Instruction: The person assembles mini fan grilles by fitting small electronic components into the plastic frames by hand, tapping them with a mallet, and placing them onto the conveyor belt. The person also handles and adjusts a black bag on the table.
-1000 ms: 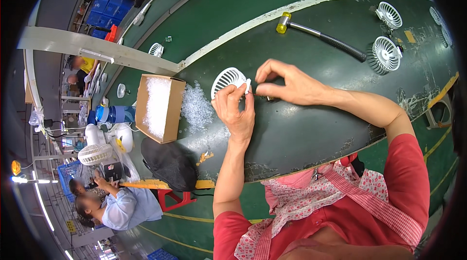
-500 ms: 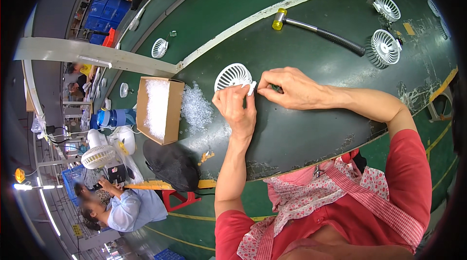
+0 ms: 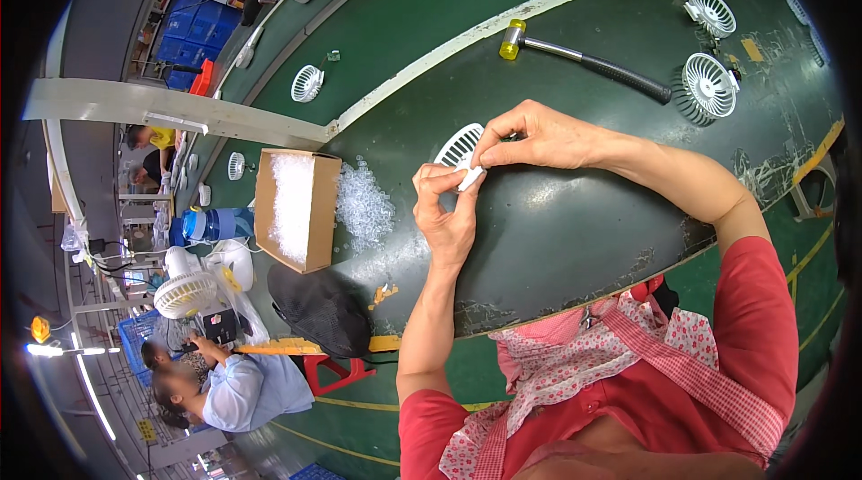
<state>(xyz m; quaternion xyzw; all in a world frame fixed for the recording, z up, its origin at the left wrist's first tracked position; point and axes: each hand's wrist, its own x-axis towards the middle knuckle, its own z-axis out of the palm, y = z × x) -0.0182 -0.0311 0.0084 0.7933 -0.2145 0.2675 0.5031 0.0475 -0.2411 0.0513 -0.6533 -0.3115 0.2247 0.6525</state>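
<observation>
My left hand (image 3: 445, 215) pinches a small white plastic piece (image 3: 469, 177) between thumb and fingers. Thumb and forefinger of my right hand (image 3: 543, 137) close together on the upper end of that piece; anything else they grip is too small to make out. Just behind the fingertips a white round fan grille (image 3: 457, 147) with slots shows in part, the rest covered by my hands. Whether the grille and the piece are joined cannot be seen.
A mallet (image 3: 584, 61) with yellow head lies beyond my hands. Two white fan grilles (image 3: 709, 85) sit far right. Left are a cardboard box (image 3: 321, 211), a heap of small clear pieces (image 3: 364, 206) and a black mesh cap-like item (image 3: 319, 309). Another grille (image 3: 307, 83) lies across the rail.
My right hand has moved left and up onto the white piece, closing the gap between my hands. My left hand has shifted slightly right, and the fan grille has moved right, now more hidden.
</observation>
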